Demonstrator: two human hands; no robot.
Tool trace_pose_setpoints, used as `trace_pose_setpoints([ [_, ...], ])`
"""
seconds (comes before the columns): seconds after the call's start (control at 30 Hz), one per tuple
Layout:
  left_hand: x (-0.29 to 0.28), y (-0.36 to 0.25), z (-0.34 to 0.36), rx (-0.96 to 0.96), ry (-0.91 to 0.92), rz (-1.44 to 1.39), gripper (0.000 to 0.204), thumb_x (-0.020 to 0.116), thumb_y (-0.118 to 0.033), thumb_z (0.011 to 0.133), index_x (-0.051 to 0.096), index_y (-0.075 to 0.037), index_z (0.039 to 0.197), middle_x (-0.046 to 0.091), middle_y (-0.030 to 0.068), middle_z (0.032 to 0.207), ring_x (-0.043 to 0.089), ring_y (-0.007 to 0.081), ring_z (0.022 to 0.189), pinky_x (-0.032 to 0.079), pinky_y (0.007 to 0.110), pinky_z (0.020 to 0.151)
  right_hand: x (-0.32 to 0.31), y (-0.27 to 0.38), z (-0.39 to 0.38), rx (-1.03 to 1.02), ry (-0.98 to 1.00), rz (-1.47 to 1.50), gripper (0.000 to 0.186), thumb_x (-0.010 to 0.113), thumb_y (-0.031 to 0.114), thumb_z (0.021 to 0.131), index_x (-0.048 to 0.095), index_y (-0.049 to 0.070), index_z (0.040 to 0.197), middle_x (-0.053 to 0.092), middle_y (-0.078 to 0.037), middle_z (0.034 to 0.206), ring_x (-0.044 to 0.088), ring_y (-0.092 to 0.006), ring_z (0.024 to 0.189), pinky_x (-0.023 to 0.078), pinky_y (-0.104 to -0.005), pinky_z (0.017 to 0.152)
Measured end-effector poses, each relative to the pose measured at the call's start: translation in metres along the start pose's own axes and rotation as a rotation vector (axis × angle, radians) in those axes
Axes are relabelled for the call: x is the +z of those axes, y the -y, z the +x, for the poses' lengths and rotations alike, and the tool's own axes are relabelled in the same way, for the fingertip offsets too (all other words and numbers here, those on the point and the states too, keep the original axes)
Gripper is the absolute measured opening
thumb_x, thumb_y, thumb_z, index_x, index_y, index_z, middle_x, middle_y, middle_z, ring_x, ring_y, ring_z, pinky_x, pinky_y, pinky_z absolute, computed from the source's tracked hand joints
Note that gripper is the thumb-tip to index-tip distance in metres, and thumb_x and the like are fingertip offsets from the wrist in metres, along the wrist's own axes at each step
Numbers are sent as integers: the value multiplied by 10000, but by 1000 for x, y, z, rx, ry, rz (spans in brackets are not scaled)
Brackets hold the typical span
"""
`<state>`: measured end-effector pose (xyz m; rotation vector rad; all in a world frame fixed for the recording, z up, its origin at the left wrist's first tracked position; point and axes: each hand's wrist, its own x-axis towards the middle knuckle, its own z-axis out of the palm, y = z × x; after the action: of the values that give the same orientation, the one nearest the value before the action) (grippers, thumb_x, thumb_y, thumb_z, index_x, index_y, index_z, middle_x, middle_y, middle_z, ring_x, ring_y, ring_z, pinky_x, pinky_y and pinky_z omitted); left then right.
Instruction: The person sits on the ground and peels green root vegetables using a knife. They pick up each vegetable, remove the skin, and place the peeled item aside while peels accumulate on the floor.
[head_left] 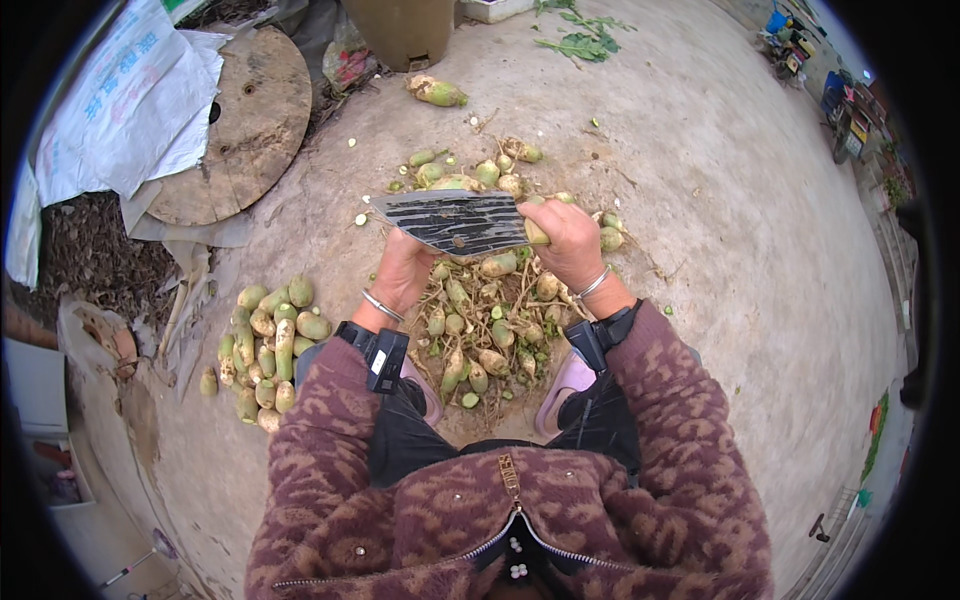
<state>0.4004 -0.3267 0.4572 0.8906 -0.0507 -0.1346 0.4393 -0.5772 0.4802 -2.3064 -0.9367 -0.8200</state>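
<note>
My right hand grips the short handle of a wide dark cleaver, held crosswise with its tip to the left. My left hand is curled under the cleaver's left half, whose blade hides the fingertips and whatever they hold. Below both hands, a heap of green-and-cream root vegetables with tangled roots lies between my pink-sandalled feet. More roots and small cut slices lie just beyond the blade. At the left is a pile of trimmed roots.
A round wooden board with white sacks and dark debris lies at upper left. A large brown pot stands at the back, near leaves. A lone root lies on the concrete floor. Parked vehicles line the upper right.
</note>
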Motion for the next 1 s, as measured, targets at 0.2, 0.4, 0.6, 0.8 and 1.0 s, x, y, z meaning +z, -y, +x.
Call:
trace_pose_setpoints([
  [0.2,5,-21,-6,68,95,48,687,715,-186,805,378,4,1373,538,86,1263,550,185,1129,442,317,961,14,-70,-27,819,390,-311,226,720,155,781,637,122,988,614,-52,714,626,-223,672,494,-352,606],
  [0.4,10,-11,1,-8,-151,375,627,736,-133,807,403,19,1317,582,78,1162,588,149,1018,484,269,867,17,-32,-15,989,166,1059,246,680,214,870,589,34,1012,658,-33,833,501,-64,542,421,-216,494],
  [0.6,20,6,9,-36,-101,286,475,624,-162,903,474,25,1314,577,74,1200,581,154,1046,473,270,886,33,25,16,993,-60,1180,316,718,231,851,560,41,1048,587,-12,797,514,-82,553,435,-240,482],
  [0.8,25,0,11,86,-10,434,455,554,-122,933,459,-27,1367,519,115,1333,523,164,1169,403,292,997,37,10,17,1068,-171,1437,277,691,249,866,527,79,1010,551,-9,776,522,-110,536,447,-249,474],
  [1.0,31,1,10,-9,158,233,832,691,-249,852,197,-82,1500,435,112,1404,472,198,1248,359,346,1049,40,16,16,1145,-112,1827,249,669,240,880,536,105,1041,563,22,845,527,-70,632,450,-218,544],
])
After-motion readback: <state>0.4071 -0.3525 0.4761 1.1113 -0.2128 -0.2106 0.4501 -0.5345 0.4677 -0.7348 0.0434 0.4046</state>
